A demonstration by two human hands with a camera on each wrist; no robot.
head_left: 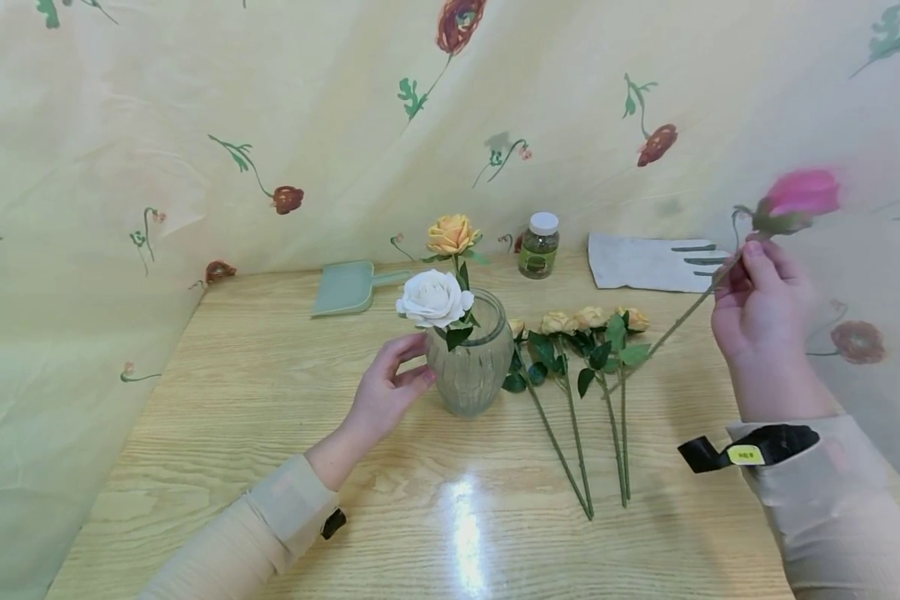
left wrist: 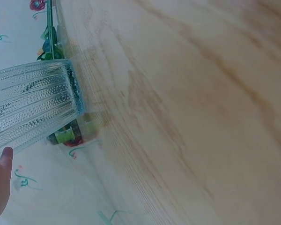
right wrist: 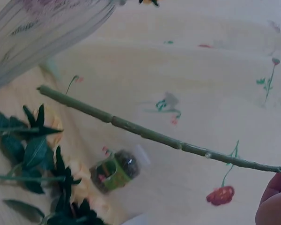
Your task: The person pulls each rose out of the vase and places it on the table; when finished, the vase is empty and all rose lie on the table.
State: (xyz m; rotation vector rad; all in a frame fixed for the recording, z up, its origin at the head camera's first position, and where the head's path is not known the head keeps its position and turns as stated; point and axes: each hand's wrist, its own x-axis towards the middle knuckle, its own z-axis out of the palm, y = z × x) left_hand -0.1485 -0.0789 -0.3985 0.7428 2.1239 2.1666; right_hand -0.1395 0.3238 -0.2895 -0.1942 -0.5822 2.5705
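Observation:
A ribbed glass vase (head_left: 471,375) stands upright on the table, with a white rose (head_left: 433,298) and a yellow-orange rose (head_left: 452,235) in it. My left hand (head_left: 390,385) holds the vase by its left side, thumb at the front. In the left wrist view, only a little of that hand shows against the glass vase (left wrist: 33,105). High on the right, my right hand (head_left: 767,304) pinches a pink rose (head_left: 802,193) just under its blurred bloom. Its bare green stem (right wrist: 150,133) slants down toward the vase side, lower end in the air.
Several yellow roses (head_left: 589,318) lie on the table right of the vase, stems toward the front. Behind are a lidded jar (head_left: 538,248), a pale glove (head_left: 630,262) and a green dustpan (head_left: 345,287). A flower-patterned cloth (head_left: 330,108) hangs along the back.

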